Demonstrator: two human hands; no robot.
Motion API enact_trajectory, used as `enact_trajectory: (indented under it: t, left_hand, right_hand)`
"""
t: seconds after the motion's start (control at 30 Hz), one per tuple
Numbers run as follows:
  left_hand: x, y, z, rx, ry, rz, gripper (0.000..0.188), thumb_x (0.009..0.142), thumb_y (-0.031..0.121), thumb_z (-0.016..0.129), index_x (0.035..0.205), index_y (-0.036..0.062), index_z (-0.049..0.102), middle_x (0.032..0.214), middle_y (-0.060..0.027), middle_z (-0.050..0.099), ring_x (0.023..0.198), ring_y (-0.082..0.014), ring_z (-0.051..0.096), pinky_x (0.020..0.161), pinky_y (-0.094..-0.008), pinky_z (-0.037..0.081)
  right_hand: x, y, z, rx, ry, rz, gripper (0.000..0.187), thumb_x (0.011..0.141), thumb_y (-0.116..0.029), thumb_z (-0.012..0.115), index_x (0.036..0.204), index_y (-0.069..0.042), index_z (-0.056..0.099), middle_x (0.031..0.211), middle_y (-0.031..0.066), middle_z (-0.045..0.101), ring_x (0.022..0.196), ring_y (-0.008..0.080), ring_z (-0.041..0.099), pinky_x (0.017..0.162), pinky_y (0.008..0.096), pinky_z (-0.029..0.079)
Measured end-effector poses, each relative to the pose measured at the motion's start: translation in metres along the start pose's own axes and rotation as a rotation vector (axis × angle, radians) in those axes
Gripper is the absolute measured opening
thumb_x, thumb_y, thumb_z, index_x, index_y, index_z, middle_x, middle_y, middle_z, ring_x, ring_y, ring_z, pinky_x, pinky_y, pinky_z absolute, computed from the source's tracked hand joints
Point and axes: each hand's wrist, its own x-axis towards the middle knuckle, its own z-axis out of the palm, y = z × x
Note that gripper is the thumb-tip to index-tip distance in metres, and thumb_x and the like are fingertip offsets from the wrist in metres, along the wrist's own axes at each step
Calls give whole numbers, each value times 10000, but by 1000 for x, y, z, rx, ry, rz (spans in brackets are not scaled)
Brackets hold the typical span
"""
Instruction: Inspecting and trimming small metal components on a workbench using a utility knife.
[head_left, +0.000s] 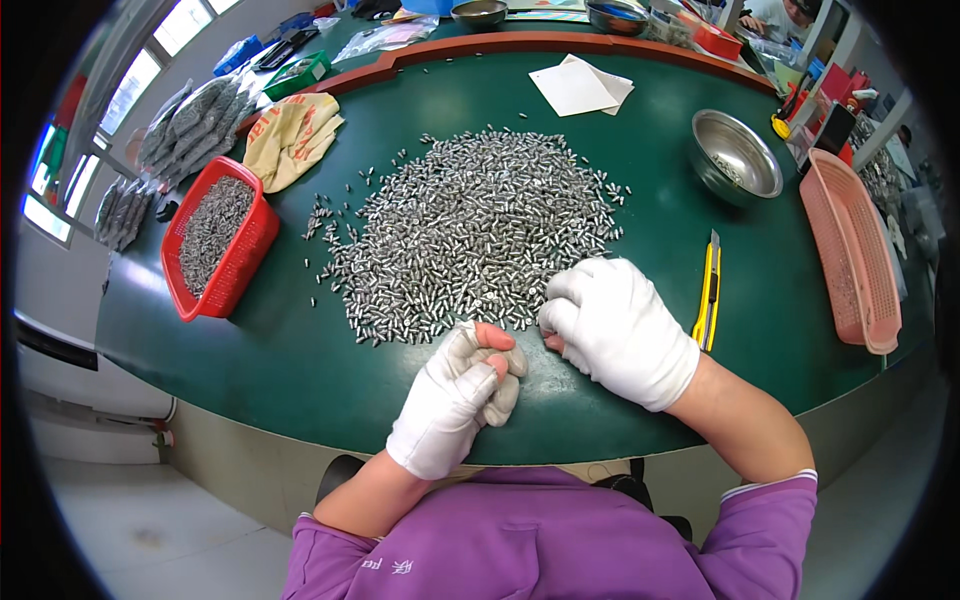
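Observation:
A large heap of small shiny metal parts, short and rounded like pins, lies in the middle of the green table. My left hand, in a white glove with bare thumb and index tips, is closed just below the heap's near edge. Its fingers curl toward the thumb, and whatever they pinch is too small or hidden to make out. At the heap's near right edge, my right hand wears a white glove too. Its fingers are bent down and closed by the metal parts; the back of the hand hides what they hold, if anything.
A red basket full of similar parts stands at left, beside a cream cloth bag. To the right are a steel bowl, a yellow box cutter and a pink basket. White papers lie toward the table's raised far edge.

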Motion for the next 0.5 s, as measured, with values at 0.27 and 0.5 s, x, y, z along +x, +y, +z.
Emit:
enact_trajectory:
  t: [0.27,0.5]
  left_hand:
    - [1,7,13,117,10,-60,160,970,136,564,1101,48,544,912,-47,604,593,-60,472,533,-189,376]
    - [-1,7,14,150,77,-62,118,969,174,579,1015,71,547,853,-38,606,573,-56,474,512,-190,374]
  right_hand:
    - [-2,-11,-5,513,116,124,217,732,-253,755,869,-128,642,955,43,602,879,282,560,786,392,451]
    - [-2,-8,-5,550,197,117,194,682,-188,783,832,-131,673,915,44,607,842,270,573,724,385,463]
